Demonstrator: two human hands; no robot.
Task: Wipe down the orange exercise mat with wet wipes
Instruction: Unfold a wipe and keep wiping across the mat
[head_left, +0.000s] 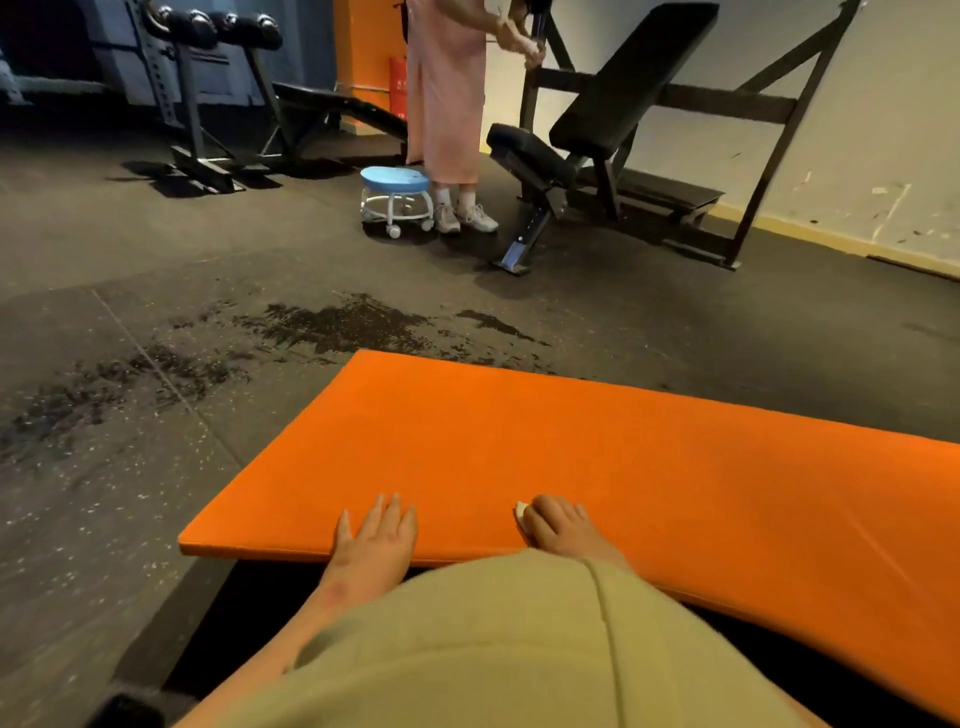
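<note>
mat (597, 457): flat orange slab, smooth, matte
left hand (376, 540): fingers spread, flat on mat
right hand (563, 525): curled over white wipe (521, 509)

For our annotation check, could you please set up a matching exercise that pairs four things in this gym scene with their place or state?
Column A
1. left hand
2. right hand
3. stool
4. bench

Column B
a. fingers curled over a white wipe on the mat
b. black, backrest tilted, near the wall
c. flat on the mat, fingers straight
d. blue seat, beside the standing person

Pairs: 1-c, 2-a, 3-d, 4-b
</note>
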